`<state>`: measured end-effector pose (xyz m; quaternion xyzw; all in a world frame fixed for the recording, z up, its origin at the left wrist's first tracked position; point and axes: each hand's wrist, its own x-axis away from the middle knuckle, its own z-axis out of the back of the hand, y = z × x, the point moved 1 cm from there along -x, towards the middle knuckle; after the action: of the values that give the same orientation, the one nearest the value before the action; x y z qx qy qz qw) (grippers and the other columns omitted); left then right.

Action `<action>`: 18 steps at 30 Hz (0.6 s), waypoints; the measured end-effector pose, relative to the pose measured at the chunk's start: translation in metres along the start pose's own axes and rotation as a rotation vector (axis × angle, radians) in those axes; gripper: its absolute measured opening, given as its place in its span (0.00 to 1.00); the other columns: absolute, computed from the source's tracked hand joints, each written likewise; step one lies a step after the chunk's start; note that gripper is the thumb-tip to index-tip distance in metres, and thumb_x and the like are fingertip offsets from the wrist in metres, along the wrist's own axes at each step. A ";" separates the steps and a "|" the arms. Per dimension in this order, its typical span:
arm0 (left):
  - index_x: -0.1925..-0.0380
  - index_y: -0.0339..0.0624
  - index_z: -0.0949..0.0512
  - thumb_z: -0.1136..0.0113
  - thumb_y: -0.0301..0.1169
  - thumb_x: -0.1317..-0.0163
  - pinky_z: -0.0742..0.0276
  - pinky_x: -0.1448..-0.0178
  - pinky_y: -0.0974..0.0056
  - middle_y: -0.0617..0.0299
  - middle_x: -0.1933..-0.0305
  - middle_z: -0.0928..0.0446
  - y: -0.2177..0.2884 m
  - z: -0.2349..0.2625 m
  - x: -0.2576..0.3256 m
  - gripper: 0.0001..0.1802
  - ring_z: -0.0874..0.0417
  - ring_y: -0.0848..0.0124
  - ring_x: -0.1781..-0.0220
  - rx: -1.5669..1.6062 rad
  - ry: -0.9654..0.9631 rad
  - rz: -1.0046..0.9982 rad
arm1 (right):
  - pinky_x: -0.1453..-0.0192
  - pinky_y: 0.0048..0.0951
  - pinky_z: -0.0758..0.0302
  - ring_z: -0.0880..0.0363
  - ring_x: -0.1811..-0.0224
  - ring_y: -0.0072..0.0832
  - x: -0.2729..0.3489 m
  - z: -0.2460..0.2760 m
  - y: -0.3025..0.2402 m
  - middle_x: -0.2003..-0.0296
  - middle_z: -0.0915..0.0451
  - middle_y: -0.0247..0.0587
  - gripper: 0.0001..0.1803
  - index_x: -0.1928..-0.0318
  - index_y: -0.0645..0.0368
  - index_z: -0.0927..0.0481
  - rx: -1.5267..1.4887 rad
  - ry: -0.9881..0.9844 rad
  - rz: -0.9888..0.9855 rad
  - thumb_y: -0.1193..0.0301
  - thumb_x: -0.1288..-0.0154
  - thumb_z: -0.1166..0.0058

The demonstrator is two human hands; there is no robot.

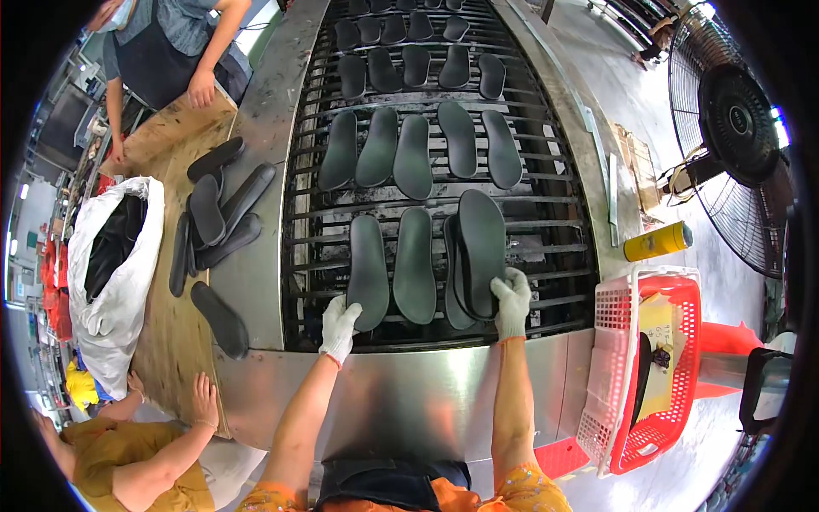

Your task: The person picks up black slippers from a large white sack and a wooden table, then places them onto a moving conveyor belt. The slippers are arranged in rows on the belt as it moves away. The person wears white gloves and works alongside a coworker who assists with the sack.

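Gripping insole point(482, 243) in right hand point(513, 304), lengthwise up conveyor point(553, 282); touching second insole point(368, 266) with left hand point(339, 328), cannot tell if closed.

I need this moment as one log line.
Left hand: touching nearest row's leftmost insole; right hand: touching overlapping insoles; slatted bed: rows of insoles

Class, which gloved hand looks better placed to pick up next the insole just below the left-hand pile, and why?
Probably the left hand: it is nearer that insole, though already beside another insole. The right hand is farther across, holding an upper insole.
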<state>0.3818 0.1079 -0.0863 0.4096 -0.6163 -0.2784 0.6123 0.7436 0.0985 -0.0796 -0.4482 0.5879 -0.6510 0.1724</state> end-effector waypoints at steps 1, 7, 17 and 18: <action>0.47 0.32 0.25 0.43 0.22 0.33 0.16 0.50 0.63 0.56 0.51 0.18 0.002 0.000 -0.003 0.15 0.16 0.71 0.55 0.005 0.000 0.007 | 0.49 0.25 0.22 0.18 0.58 0.24 -0.005 0.004 -0.001 0.58 0.16 0.40 0.18 0.48 0.66 0.22 -0.046 0.060 0.042 0.84 0.40 0.42; 0.43 0.35 0.25 0.42 0.24 0.33 0.14 0.55 0.61 0.57 0.51 0.17 -0.003 0.002 -0.011 0.18 0.14 0.71 0.56 -0.007 -0.014 -0.014 | 0.42 0.29 0.23 0.18 0.50 0.27 -0.024 0.015 -0.026 0.51 0.16 0.43 0.20 0.43 0.64 0.22 0.287 0.150 0.124 0.72 0.34 0.37; 0.40 0.37 0.26 0.43 0.26 0.33 0.12 0.62 0.61 0.57 0.50 0.17 0.012 -0.008 -0.008 0.21 0.13 0.70 0.59 -0.060 0.023 -0.005 | 0.28 0.49 0.29 0.35 0.27 0.58 0.011 -0.064 -0.069 0.25 0.44 0.66 0.58 0.24 0.46 0.38 1.089 0.133 0.000 0.49 0.56 0.24; 0.39 0.37 0.26 0.43 0.26 0.33 0.12 0.62 0.61 0.57 0.50 0.17 0.013 -0.006 -0.010 0.21 0.13 0.70 0.59 -0.067 0.021 0.003 | 0.28 0.50 0.29 0.35 0.26 0.58 0.010 -0.067 -0.068 0.25 0.45 0.66 0.58 0.24 0.45 0.38 1.083 0.121 -0.034 0.49 0.56 0.24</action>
<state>0.3852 0.1234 -0.0802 0.3912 -0.6006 -0.2936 0.6325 0.7065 0.1489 -0.0069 -0.2666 0.1701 -0.8879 0.3340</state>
